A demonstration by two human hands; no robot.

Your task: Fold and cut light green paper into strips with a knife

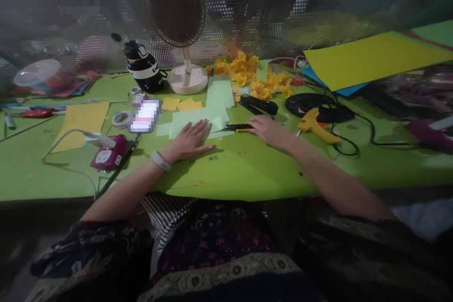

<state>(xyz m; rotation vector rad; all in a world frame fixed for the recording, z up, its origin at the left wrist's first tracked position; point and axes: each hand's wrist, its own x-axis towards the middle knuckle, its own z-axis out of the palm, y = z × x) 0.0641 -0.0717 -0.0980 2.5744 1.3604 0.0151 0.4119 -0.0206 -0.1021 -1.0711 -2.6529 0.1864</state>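
Note:
My left hand (191, 139) lies flat with fingers stretched out, pressing on pale green paper sheets (212, 113) on the green table (247, 170). My right hand (269, 130) rests on the table with its fingers closed round the end of a black and yellow tool (238, 127), perhaps a cutter, whose tip points left toward the paper. Small yellow paper squares (182, 104) lie just behind the pale sheets.
A yellow glue gun (313, 125) and black cable lie right of my right hand, a black stapler (256, 104) behind it. A desk fan (177, 23), a black bottle (143, 68), folded yellow paper pieces (247, 73), tape rolls (122, 119), a pink device (109, 155) and large yellow sheets (368, 56) surround them.

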